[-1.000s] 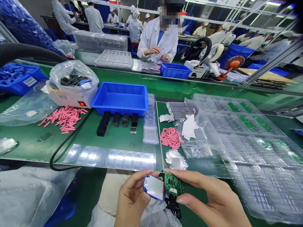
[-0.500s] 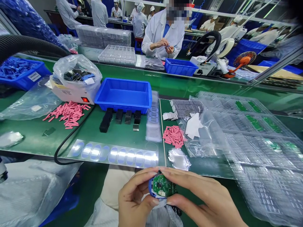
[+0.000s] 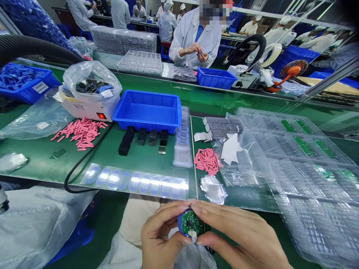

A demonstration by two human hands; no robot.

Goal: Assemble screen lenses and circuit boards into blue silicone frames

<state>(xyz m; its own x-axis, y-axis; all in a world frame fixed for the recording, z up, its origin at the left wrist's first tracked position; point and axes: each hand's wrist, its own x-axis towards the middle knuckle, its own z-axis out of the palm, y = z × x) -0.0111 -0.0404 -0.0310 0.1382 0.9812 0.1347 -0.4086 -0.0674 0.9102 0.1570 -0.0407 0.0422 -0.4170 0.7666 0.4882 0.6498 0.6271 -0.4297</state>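
Between my two hands, just off the front edge of the table, is a small green circuit board (image 3: 193,223) seated in a blue plastic housing (image 3: 180,223). My left hand (image 3: 159,231) pinches the blue side with thumb and fingers. From the other side my right hand (image 3: 232,228) grips the board's right end, its fingertips meeting the left ones along the top. A short dark cable or part shows under the right thumb; its far end is hidden. On the table just beyond lie a strip of clear oval films (image 3: 134,182) and a pile of silvery pieces (image 3: 213,188).
An open blue bin (image 3: 147,125) stands mid-table behind black blocks (image 3: 126,141). Pink strips lie in two piles (image 3: 81,132) (image 3: 206,160). Clear trays (image 3: 308,179) with green boards cover the right. A bagged white box (image 3: 86,106) stands left. A person in white (image 3: 193,37) works opposite.
Both hands stay closed around the housing and board, with only a slight shift of the fingers and a small tilt of the board. The camera view has moved slightly.
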